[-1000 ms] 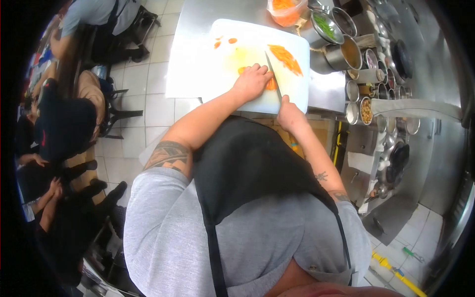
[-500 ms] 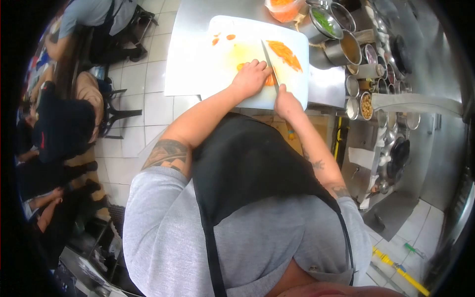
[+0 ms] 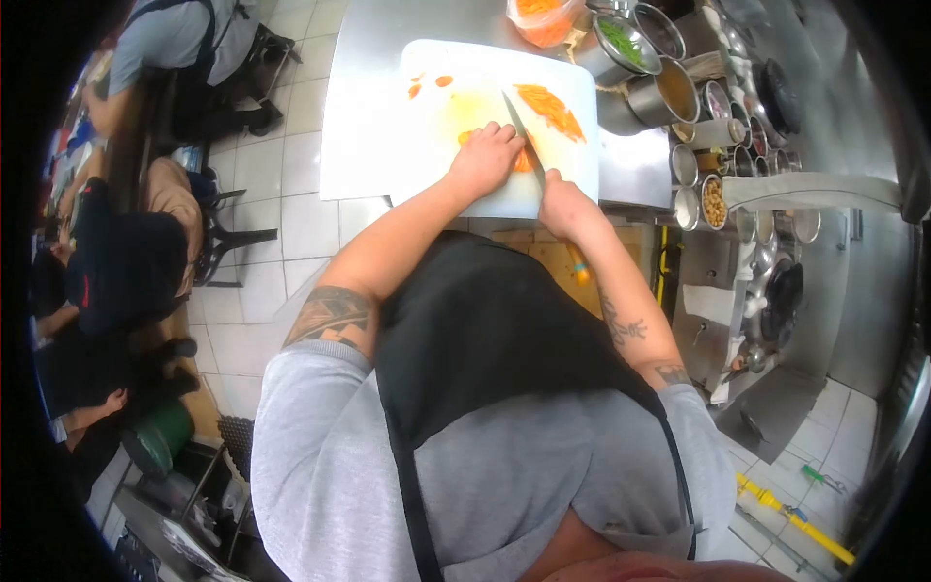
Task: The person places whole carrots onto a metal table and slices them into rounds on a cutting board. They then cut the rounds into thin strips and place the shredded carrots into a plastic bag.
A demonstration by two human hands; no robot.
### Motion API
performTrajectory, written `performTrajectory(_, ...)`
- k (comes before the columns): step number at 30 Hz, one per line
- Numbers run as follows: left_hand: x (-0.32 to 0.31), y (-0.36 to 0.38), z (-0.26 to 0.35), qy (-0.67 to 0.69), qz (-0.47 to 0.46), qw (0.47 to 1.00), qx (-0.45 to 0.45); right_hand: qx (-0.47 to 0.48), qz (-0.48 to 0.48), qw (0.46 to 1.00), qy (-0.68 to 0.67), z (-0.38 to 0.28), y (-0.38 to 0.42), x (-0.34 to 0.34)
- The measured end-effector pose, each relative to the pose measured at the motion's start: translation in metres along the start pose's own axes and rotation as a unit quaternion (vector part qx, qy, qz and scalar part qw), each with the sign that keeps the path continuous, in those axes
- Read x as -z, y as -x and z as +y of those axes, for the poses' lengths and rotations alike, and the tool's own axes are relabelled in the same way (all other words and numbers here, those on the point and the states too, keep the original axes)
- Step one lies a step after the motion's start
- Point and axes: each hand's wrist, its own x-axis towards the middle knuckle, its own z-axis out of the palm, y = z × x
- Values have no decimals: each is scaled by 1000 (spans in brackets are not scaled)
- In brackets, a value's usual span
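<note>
On a white cutting board (image 3: 427, 145), my left hand (image 3: 488, 158) presses down on orange vegetable pieces (image 3: 522, 161), fingers bent together. A knife (image 3: 526, 136) is gripped in my right hand (image 3: 570, 206), its blade pointing away from me, just right of my left fingertips. To the right of the blade lies a pile of orange slices (image 3: 550, 113). A few small orange-red pieces (image 3: 444, 81) rest at the board's far left.
Beyond the board are a bag of orange pieces (image 3: 545, 21), a bowl of green strips (image 3: 621, 41) and a pot (image 3: 664, 95). Several small containers line the right. People (image 3: 126, 233) are at the left, near a dark stool (image 3: 228, 238).
The whole view has shifted slightly. My hands stay close together on the board and knife, with the right wrist a little changed in angle. A green container now shows at lower left.
</note>
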Motion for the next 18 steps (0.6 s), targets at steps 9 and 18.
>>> performTrajectory(9, 11, 4, -4, 77, 89, 993, -14, 39, 84, 996, 22, 32, -44, -50)
performTrajectory(18, 11, 11, -6, 14, 0, 1000, 13, 44, 98, 991, 81, 17, -40, -16)
